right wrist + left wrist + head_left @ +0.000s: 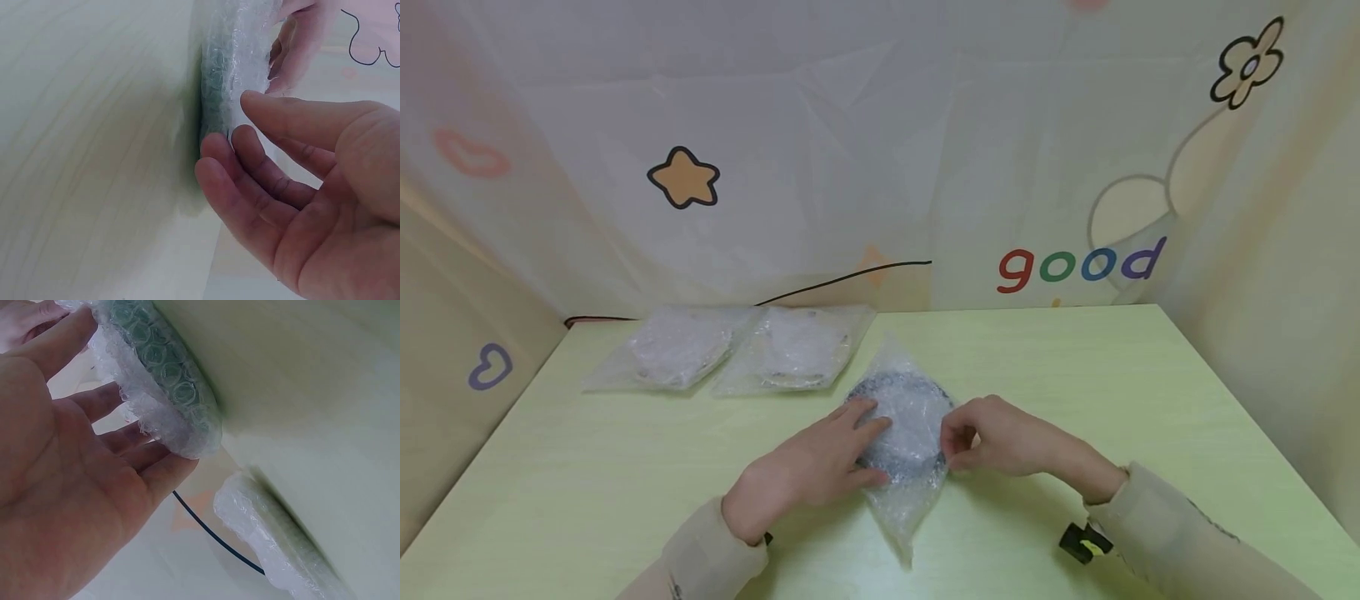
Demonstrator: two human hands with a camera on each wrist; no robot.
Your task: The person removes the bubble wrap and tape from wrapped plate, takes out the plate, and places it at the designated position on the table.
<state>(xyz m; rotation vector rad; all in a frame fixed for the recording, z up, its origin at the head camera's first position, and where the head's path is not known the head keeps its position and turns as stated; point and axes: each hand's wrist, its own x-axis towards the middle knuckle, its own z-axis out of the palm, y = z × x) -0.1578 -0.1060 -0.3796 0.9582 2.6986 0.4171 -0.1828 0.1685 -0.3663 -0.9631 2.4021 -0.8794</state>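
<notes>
A round, dark-edged item in clear bubble wrap (904, 425) lies on the table, its wrap drawn out to points at the far and near ends. From the left, my left hand (820, 458) rests spread fingers on top of this package; the left wrist view shows them reaching over the bubbled side (165, 369). My right hand (1000, 433) is at the package's right edge with bent fingers. Seen from the right wrist, its fingertips touch or nearly touch the wrapped side (215, 94), while the thumb stands apart from them. What is inside the wrap is blurred by the plastic.
Two more bubble-wrapped packages, one at the back left (681, 346) and another beside it (805, 346), lie side by side on the pale table (1097, 375). Behind them hangs a printed curtain (850, 167). A dark cable (842, 282) runs along its foot.
</notes>
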